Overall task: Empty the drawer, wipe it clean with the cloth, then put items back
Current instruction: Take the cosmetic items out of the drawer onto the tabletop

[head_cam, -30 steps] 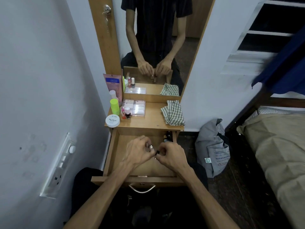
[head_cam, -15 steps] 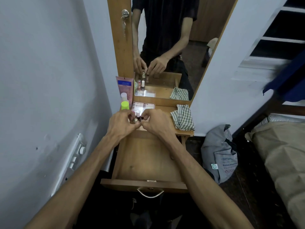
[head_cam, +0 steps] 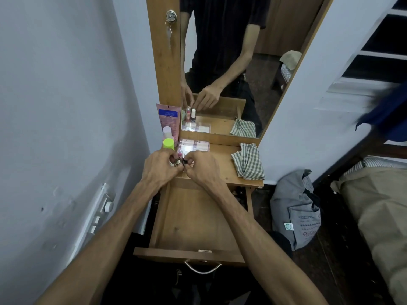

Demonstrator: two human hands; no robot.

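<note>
Both hands meet over the left of the desk (head_cam: 222,172), just behind the open drawer (head_cam: 193,225). The left hand (head_cam: 160,168) pinches a small bottle (head_cam: 176,161), and the right hand (head_cam: 202,169) pinches a small dark-capped one (head_cam: 185,161); the two items touch or nearly touch between the fingertips. The drawer floor looks bare where it shows, so the emptying seems nearly done, and the checked cloth (head_cam: 247,162) lies untouched at the right of the desk. The main risk is crowding: the landing spot is hemmed by the green cap (head_cam: 168,143), a pink tube (head_cam: 168,119), a clear box (head_cam: 193,146) and standing bottles that the hands partly hide, so a bottle set down blind could tip a neighbour or roll forward over the desk's front edge into the drawer. The hands also block the view of the spot itself. Open room lies in the desk's middle, between box and cloth, and that is the safer place to land. The wall on the left is close to the left forearm, leaving little room to swing outward.
</note>
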